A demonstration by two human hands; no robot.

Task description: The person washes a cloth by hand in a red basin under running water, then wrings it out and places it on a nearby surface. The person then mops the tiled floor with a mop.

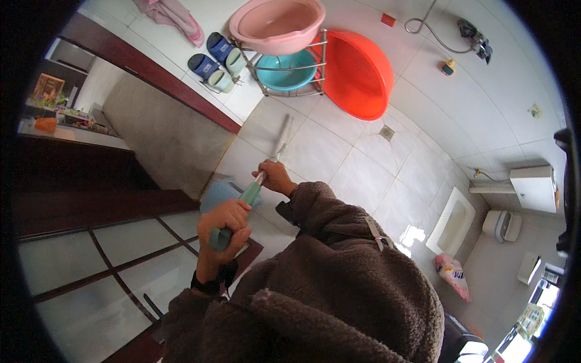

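Both my hands grip a long-handled floor tool, with a green grip (251, 192) and a pale pole slanting down toward the floor. Its narrow whitish far end (283, 134) is over the light tiles; I cannot tell whether it is a mop or a squeegee. My left hand (224, 222) is closed around the top of the green grip. Farther down, my right hand (275, 176) is wrapped round the pole just past the grip. A light blue plastic thing (221, 192) stands on the floor beyond my left hand, partly hidden by it.
Ahead, a metal rack (322, 60) holds a pink basin (278, 27) and a turquoise basin (284, 69). A big red tub (360, 75) leans beside it. Slippers (218, 63) hang on the left wall. A squat toilet (452, 222) lies right; a glass-paned door (145, 266) stands left.
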